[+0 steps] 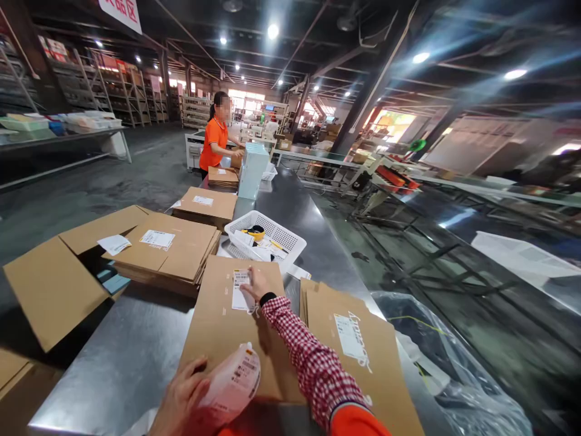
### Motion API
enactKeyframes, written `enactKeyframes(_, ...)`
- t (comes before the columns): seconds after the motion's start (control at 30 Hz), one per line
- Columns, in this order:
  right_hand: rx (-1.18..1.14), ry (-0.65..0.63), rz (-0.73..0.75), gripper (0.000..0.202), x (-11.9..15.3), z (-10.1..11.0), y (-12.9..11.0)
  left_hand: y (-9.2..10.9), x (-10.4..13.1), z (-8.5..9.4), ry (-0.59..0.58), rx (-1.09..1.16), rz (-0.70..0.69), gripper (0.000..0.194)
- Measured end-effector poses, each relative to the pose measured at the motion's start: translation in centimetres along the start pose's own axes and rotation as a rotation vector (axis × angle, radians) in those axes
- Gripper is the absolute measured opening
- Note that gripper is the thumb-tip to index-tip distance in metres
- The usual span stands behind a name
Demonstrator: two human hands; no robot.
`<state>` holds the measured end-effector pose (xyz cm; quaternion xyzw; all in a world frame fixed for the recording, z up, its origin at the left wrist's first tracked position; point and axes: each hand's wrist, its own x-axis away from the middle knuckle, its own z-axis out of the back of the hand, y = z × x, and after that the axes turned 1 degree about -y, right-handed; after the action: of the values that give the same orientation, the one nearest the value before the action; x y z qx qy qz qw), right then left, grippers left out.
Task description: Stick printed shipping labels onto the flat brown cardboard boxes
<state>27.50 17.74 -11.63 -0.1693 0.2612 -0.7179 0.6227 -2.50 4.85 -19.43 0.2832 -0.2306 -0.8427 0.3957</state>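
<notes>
A flat brown cardboard piece lies on the metal table in front of me. On its upper part is a white printed label, and my right hand rests on that label's right side with fingers spread. At the bottom, my left hand holds a curled sheet of labels between thumb and fingers, above the cardboard's near end. Another labelled cardboard stack lies to the right. A further labelled stack is at the left.
Beyond the cardboard sits a white basket with tape and small tools. An open box stands at the left. A person in orange works at the table's far end beside pale blue boxes. Clear plastic hangs at the right.
</notes>
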Motion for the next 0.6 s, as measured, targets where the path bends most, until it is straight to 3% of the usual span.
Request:
enactKeyframes(0.1,0.066,-0.047,0.01,0.067,0.3,-0.5,-0.5,-0.8,0.1,-0.6,-0.032,0.06,0.065,0.037)
enactKeyframes(0.2,0.222,0.026,0.05,0.091,1.5,-2.4,-2.1,-1.3,0.2,-0.6,-0.04,0.113,0.075,0.04)
enactKeyframes(0.27,0.335,0.065,0.177,0.083,2.3,-4.4,-3.2,-1.2,0.1,-0.5,-0.047,0.12,0.076,0.04)
enactKeyframes(0.37,0.363,-0.044,0.285,0.058,2.4,-6.0,-2.8,-1.0,0.0,-0.5,-0.036,0.104,0.076,0.041)
enactKeyframes(0.43,0.317,-0.062,0.125,0.054,1.8,-4.7,-0.7,-0.9,0.1,-0.6,-0.043,0.097,0.075,0.041)
enactKeyframes(0.53,0.161,0.124,-0.255,0.054,1.8,-0.7,3.9,-1.2,0.4,-0.6,-0.01,0.053,0.105,0.042)
enactKeyframes(0.6,0.072,0.24,-0.43,0.055,3.1,1.4,6.7,-1.4,0.8,-0.7,0.05,0.009,0.142,0.044)
